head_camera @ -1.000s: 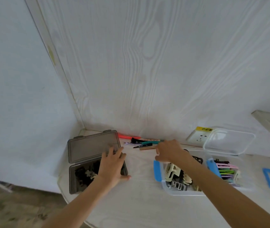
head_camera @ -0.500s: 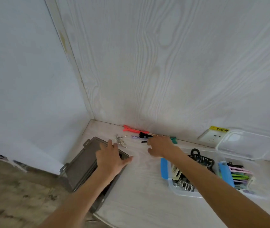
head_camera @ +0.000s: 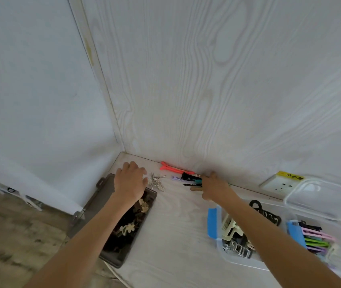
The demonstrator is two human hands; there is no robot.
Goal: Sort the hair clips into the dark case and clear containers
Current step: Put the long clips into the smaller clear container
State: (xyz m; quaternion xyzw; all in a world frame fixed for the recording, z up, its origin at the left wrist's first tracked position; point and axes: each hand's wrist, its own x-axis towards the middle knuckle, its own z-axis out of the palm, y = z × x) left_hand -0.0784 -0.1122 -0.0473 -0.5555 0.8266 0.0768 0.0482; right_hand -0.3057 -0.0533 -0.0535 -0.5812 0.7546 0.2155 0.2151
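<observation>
Forearms hide parts of the dark plastic case (head_camera: 121, 242); left hand (head_camera: 130, 181) lies relaxed, right hand's (head_camera: 215, 189) grip unreadable among pens (head_camera: 192, 180).

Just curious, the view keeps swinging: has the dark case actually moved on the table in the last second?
Yes. The dark case has turned and slid left, away from the clear box; it now overhangs the table edge.

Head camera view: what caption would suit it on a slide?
Left hand over the dark case, right hand reaching loose clips by the wall.
</observation>
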